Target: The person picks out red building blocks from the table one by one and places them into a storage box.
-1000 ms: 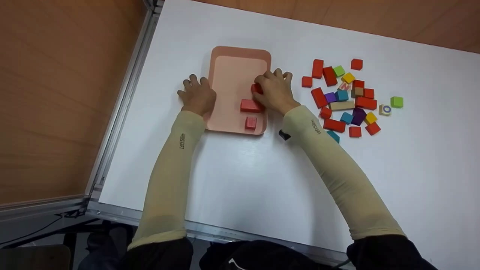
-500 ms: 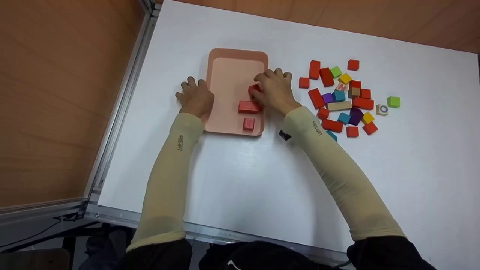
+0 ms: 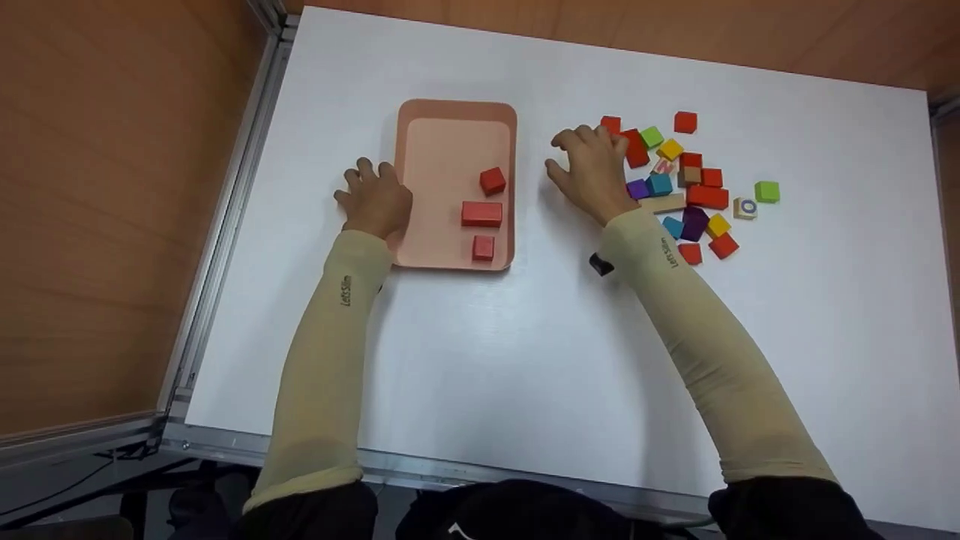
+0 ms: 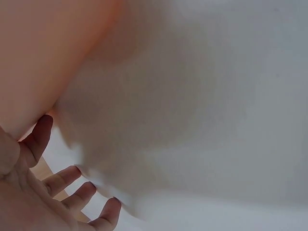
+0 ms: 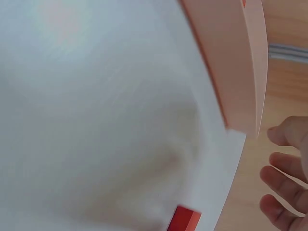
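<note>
A pink tray (image 3: 439, 172) lies on the white table. Along its right side sit a red cube (image 3: 492, 181), a longer red block (image 3: 481, 214) and a small red block (image 3: 484, 248). My left hand (image 3: 375, 201) rests at the tray's left wall with fingers spread; the thumb touches the wall in the left wrist view. Between the tray and the loose blocks, my right hand (image 3: 595, 172) hovers with nothing in it, its fingers loosely bent. Its fingertips are nearest a red block (image 3: 610, 125) at the pile's left edge, and the hand and forearm hide some blocks.
Right of the tray spreads a pile of wooden blocks: red (image 3: 707, 196), green (image 3: 652, 136), yellow (image 3: 670, 149), teal (image 3: 659, 184), purple (image 3: 695, 224) and a plain plank (image 3: 664, 204). A lettered cube (image 3: 745, 208) and a green cube (image 3: 766, 192) lie farther right. Wooden panels (image 3: 112, 210) border the table.
My right hand has let go of the red cube in the tray and moved right, towards the loose blocks. The left hand stays at the tray wall. The whole view has shifted slightly.
</note>
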Available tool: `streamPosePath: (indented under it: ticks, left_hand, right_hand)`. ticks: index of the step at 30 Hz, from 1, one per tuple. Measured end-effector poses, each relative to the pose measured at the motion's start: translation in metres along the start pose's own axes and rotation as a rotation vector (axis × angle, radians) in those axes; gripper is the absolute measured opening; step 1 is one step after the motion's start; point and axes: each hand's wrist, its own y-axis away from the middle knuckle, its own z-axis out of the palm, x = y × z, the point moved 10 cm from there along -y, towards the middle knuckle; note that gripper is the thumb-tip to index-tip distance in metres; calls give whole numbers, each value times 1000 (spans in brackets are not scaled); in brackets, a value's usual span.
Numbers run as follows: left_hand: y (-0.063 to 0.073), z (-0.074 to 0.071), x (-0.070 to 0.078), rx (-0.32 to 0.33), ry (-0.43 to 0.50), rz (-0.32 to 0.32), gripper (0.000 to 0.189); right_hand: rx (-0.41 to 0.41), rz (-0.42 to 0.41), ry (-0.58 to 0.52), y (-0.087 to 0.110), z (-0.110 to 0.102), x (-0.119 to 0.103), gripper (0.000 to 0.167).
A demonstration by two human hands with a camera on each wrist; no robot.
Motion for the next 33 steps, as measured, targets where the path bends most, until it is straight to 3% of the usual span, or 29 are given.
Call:
streamPosePath:
  ticks: [9,13,21,28,33]
  left_hand:
    - [0,-4,-2,-2,-8,11,51]
    - [1,-3,-3,-9,4,7,49]
    - [-1,1,-1,-25,1,-1,48]
    - [0,0,2,-20,-1,11,50]
    - [2,-3,4,-5,4,27,50]
  right_hand:
    - [-67,179,26,14,-18,64,46]
    - [-80,230,30,21,-22,83,49]
    - [-104,234,30,29,-19,94,50]
    - [-202,235,123,35,3,101,59]
    - [-227,234,157,36,8,103,57]
